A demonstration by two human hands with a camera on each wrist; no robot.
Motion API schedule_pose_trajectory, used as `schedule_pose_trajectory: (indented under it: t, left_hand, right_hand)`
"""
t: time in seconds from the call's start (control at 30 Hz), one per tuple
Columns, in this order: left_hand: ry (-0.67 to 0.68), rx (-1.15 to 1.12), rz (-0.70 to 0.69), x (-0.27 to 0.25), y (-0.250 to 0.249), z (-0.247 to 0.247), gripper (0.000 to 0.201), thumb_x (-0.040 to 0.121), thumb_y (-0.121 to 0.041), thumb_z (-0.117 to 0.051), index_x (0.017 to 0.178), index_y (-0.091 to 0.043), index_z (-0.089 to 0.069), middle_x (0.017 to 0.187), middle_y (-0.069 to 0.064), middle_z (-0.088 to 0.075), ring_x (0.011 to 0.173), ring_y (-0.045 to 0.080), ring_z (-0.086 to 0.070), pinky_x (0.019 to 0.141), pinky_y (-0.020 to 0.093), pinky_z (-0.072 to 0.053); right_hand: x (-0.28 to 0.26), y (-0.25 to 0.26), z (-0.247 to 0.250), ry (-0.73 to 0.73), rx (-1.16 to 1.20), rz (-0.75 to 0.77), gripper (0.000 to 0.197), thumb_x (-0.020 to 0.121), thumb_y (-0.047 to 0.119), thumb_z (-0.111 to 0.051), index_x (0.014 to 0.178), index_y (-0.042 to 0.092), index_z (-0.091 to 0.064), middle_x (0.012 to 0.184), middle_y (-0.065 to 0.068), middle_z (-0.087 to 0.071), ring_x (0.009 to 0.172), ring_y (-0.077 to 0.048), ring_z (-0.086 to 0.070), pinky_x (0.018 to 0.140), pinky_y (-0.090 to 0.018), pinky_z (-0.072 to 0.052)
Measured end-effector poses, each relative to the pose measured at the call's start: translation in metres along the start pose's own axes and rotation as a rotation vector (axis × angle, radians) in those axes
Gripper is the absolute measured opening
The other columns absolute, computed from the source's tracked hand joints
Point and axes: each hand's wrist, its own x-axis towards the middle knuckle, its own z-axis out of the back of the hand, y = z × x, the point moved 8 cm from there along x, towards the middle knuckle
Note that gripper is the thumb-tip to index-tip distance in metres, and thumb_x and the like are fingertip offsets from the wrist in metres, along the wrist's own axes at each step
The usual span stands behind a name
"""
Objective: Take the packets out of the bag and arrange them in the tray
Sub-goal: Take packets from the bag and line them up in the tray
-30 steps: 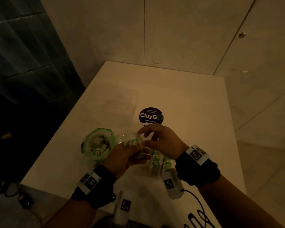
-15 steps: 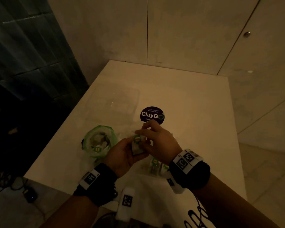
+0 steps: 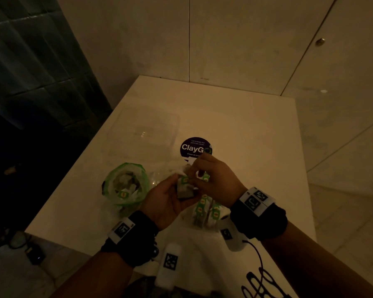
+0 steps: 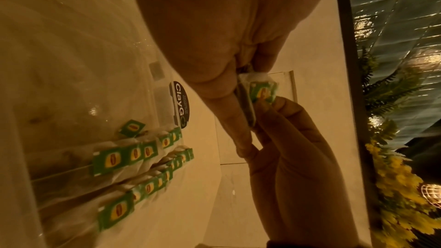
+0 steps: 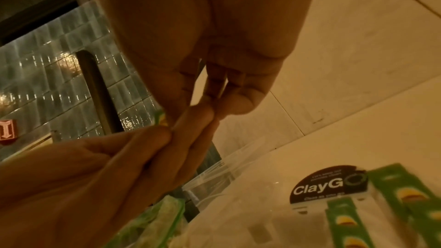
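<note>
Both hands meet above the table's (image 3: pixel 246 125) near edge: the left hand (image 3: pixel 166 203) cradles a tea bag (image 3: pixel 184 189), the right hand (image 3: pixel 213 179) pinching its tag. The green-rimmed bag (image 3: pixel 125 186) lies at nine o'clock, the clear tray (image 3: pixel 142 134) at eleven.

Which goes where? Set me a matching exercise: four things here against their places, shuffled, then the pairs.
1 green bag
2 held packet
3 ClayGo sticker
4 rows of packets

A pinched between left hand and right hand
B on the table, beyond the right hand
C open, left of the left hand
D under the right wrist

Pairs: 1-C, 2-A, 3-B, 4-D
</note>
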Motion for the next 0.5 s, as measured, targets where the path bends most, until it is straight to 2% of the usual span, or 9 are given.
schedule_pose_trajectory:
  t: [0.07,0.13,0.2,0.27,0.33,0.4,0.43,0.5]
  left_hand:
    - [0.003,-0.014,-0.005,0.0,-0.001,0.0,0.039,0.1,-0.027,-0.031,0.112,-0.011,-0.064,0.108,0.012,-0.071,0.088,0.028,-0.071,0.081,0.042,-0.056]
    - [-0.006,0.004,-0.004,0.0,-0.002,0.002,0.039,0.1,-0.027,-0.032,0.114,-0.009,-0.063,0.109,0.015,-0.07,0.09,0.032,-0.07,0.081,0.043,-0.057]
    - [-0.053,0.049,-0.018,0.002,-0.005,0.01,0.037,0.099,-0.027,-0.034,0.109,-0.004,-0.062,0.111,0.02,-0.068,0.097,0.037,-0.068,0.076,0.042,-0.06]
    - [-0.119,0.094,-0.042,0.002,-0.011,0.023,0.035,0.099,-0.027,-0.036,0.102,0.0,-0.058,0.111,0.023,-0.065,0.102,0.039,-0.065,0.074,0.041,-0.06]
    - [-0.158,0.124,-0.075,0.002,-0.016,0.034,0.037,0.101,-0.028,-0.033,0.108,0.0,-0.056,0.11,0.022,-0.065,0.099,0.037,-0.067,0.074,0.04,-0.06]
    - [-0.169,0.143,-0.101,0.0,-0.019,0.04,0.037,0.101,-0.027,-0.032,0.115,-0.001,-0.054,0.107,0.02,-0.066,0.093,0.034,-0.07,0.073,0.04,-0.06]
    - [-0.17,0.149,-0.11,-0.001,-0.02,0.042,0.038,0.101,-0.027,-0.032,0.117,-0.001,-0.054,0.106,0.02,-0.066,0.09,0.033,-0.07,0.072,0.04,-0.06]
    - [-0.173,0.158,-0.117,-0.002,-0.022,0.045,0.038,0.101,-0.027,-0.032,0.118,0.0,-0.054,0.105,0.019,-0.066,0.089,0.032,-0.071,0.071,0.039,-0.06]
  right_hand:
    - [-0.004,0.0,0.005,-0.035,0.044,0.029,0.009,0.08,0.01,-0.07,0.085,0.016,-0.065,0.094,0.002,-0.055,0.079,-0.017,-0.056,0.072,-0.029,-0.048]
    - [-0.006,-0.005,0.011,-0.058,0.137,-0.015,0.012,0.08,0.007,-0.069,0.082,0.018,-0.064,0.091,0.002,-0.061,0.081,-0.015,-0.059,0.073,-0.026,-0.049]
    - [-0.01,-0.017,0.018,-0.085,0.275,-0.153,0.016,0.082,0.005,-0.068,0.078,0.019,-0.063,0.084,0.0,-0.066,0.076,-0.009,-0.06,0.068,-0.02,-0.049]
    - [-0.018,-0.032,0.021,-0.097,0.425,-0.302,0.015,0.083,0.005,-0.069,0.076,0.015,-0.061,0.075,-0.005,-0.066,0.061,-0.011,-0.057,0.057,-0.022,-0.049]
    - [-0.029,-0.044,0.012,-0.016,0.445,-0.434,0.009,0.085,0.007,-0.067,0.079,0.008,-0.06,0.067,-0.005,-0.063,0.052,-0.01,-0.053,0.05,-0.02,-0.045]
    - [-0.039,-0.052,-0.009,0.161,0.272,-0.491,0.009,0.086,0.011,-0.064,0.08,0.007,-0.059,0.066,0.001,-0.059,0.048,0.0,-0.051,0.049,-0.014,-0.042]
    - [-0.043,-0.054,-0.022,0.254,0.177,-0.495,0.012,0.087,0.014,-0.063,0.077,0.012,-0.057,0.068,0.004,-0.058,0.05,0.002,-0.051,0.052,-0.013,-0.043]
    - [-0.05,-0.056,-0.047,0.386,0.054,-0.494,0.016,0.088,0.019,-0.061,0.074,0.021,-0.053,0.078,0.002,-0.061,0.066,-0.006,-0.058,0.067,-0.022,-0.052]
